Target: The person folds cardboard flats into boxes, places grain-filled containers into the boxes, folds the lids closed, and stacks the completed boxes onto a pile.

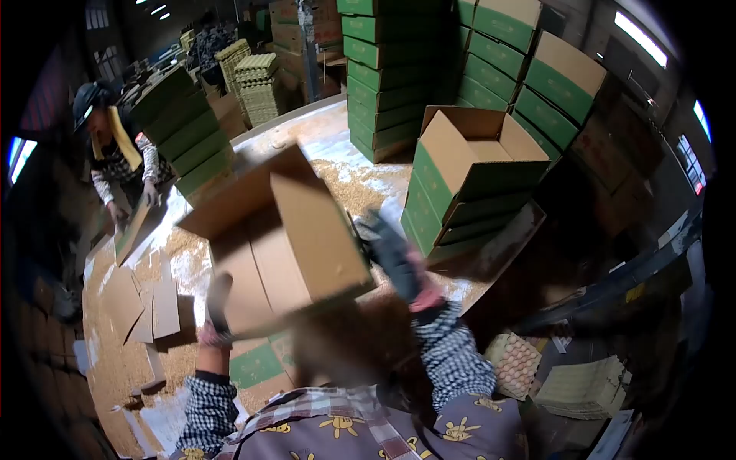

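Observation:
An open cardboard box [257,264], brown inside with its flaps up, is tilted in front of me above the work table. My left hand [218,303], in a dark glove, grips its near left side, thumb over the wall. At its right wall is my right hand [395,257], also gloved, pressed to the outside; motion blurs its fingers. Beneath the box lies a flat green-and-brown cardboard piece [257,364].
The table [100,337] is strewn with grain-like bits. Stacks of green boxes [376,84] stand behind, with an open-topped box stack [437,184] at right. Cardboard pieces [165,307] lie left. A co-worker [115,146] handles cardboard far left. Egg trays [586,387] sit lower right.

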Available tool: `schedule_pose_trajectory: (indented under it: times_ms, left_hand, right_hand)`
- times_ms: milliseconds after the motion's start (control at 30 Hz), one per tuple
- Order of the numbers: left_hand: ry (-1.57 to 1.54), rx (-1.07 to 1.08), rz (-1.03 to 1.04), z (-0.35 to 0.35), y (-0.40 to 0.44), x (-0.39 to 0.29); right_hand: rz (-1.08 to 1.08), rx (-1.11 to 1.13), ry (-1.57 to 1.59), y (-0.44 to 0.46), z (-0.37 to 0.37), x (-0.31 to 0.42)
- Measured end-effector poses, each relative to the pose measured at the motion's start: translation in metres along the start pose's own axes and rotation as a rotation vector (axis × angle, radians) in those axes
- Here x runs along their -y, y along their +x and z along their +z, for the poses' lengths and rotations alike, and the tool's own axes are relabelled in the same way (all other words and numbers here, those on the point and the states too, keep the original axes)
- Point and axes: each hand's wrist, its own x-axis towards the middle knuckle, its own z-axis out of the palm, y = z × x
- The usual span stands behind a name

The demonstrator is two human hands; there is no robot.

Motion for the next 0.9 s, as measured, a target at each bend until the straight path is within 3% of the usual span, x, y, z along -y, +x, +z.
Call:
schedule_pose_trajectory:
  times_ms: [33,67,100,133,167,267,333,400,433,500,533,567,633,700,767,800,833,867,900]
  left_hand:
    - [0.324,0.003,0.226,0.074,0.02,-0.045]
    - [0.239,-0.037,0.215,0.102,0.048,-0.054]
    - [0.153,0.247,0.442,0.106,0.074,-0.047]
    - [0.985,0.071,0.827,0.148,0.105,-0.053]
    - [0.987,0.079,0.838,0.192,0.133,-0.059]
    - [0.068,0.142,0.182,0.32,0.199,-0.068]
    - [0.031,0.348,0.013,0.382,0.21,-0.06]
    - [0.195,0.402,-0.354,0.41,0.233,-0.035]
    - [0.339,0.435,-0.571,0.418,0.243,-0.021]
    - [0.308,0.498,-0.45,0.417,0.241,-0.024]
    - [0.341,0.465,-0.428,0.407,0.242,-0.028]
    - [0.377,0.411,-0.421,0.389,0.237,-0.028]
    - [0.492,0.499,-0.085,0.312,0.211,-0.019]
    - [0.629,0.338,-0.063,0.204,0.139,-0.021]
    - [0.781,-0.23,-0.181,0.096,0.042,-0.005]
    - [1.421,-0.471,-0.224,0.021,-0.018,0.02]
    - [1.706,-0.685,-0.82,-0.011,-0.072,0.049]
    - [1.224,-0.355,-0.937,-0.094,-0.146,0.129]
    - [1.733,-0.258,-0.81,-0.005,-0.173,0.137]
  right_hand:
    - [-0.243,-0.17,-0.102,0.014,-0.031,0.029]
    - [-0.438,-0.353,-0.237,0.012,-0.057,0.066]
    - [-0.6,-0.576,-0.395,0.009,-0.084,0.104]
    - [-0.95,-0.771,-0.403,0.016,-0.103,0.128]
    - [-1.027,-0.913,-0.502,0.022,-0.15,0.139]
    - [-0.743,-0.778,-0.342,0.028,-0.256,0.148]
    - [-0.702,-0.573,0.181,0.05,-0.354,0.108]
    - [-0.842,-0.751,-0.329,0.044,-0.391,0.086]
    - [-0.813,-0.768,-0.331,0.033,-0.407,0.084]
    - [-1.142,-0.863,-0.881,0.013,-0.432,0.09]
    - [-1.135,-0.896,-0.967,0.006,-0.431,0.088]
    - [-0.989,-0.925,-0.893,-0.005,-0.41,0.086]
    - [-0.497,-0.99,-0.371,-0.026,-0.322,0.066]
    - [-0.129,-0.966,-0.163,-0.059,-0.244,0.043]
    - [-0.031,-0.593,-0.439,-0.098,-0.228,0.005]
    - [0.521,-0.62,-0.656,-0.119,-0.185,-0.031]
    - [0.492,-0.406,0.06,-0.165,-0.201,-0.096]
    - [0.716,-0.161,-0.847,-0.154,-0.115,-0.093]
    - [0.655,-0.075,-0.672,-0.164,-0.088,-0.113]
